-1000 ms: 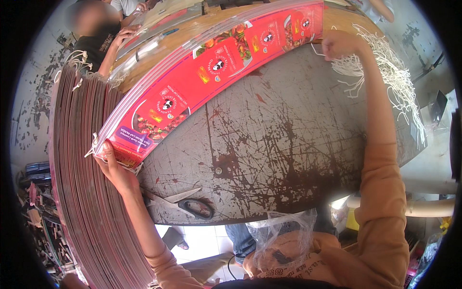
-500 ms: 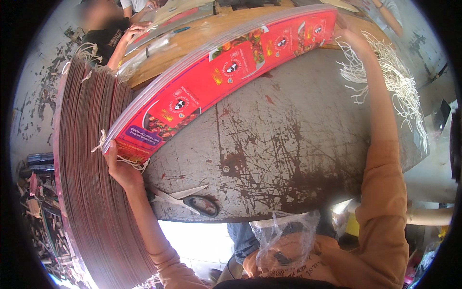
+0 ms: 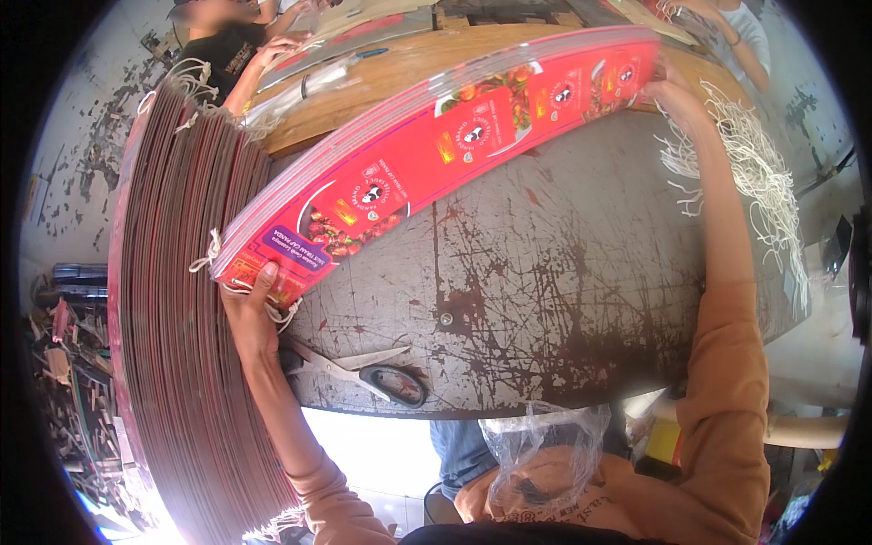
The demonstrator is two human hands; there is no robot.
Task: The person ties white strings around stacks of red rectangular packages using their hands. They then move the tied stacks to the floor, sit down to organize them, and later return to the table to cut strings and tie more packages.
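A long bundle of red printed cardboard strips (image 3: pixel 427 173) stands on edge, slanting across the worktable from near left to far right. White string is knotted at its near-left end. My left hand (image 3: pixel 251 313) is closed on that end, its thumb pressed on the printed face. At the far-right end my right hand (image 3: pixel 677 94) grips the bundle, its fingers partly hidden behind it. Scissors with dark handles (image 3: pixel 368 371) lie with their blades parted on the table, close to my left wrist.
A tall row of similar strips (image 3: pixel 173 300) stands along the left. Loose white strings (image 3: pixel 758 168) hang over the right side of the worn grey tabletop (image 3: pixel 545 263). Across the wooden table (image 3: pixel 418 54), other people work; one person's hand (image 3: pixel 277 50) shows at far left.
The bundle appears slightly farther right, along with the rest of the scene. My left thumb has come round onto the printed face. My right hand still holds the far end.
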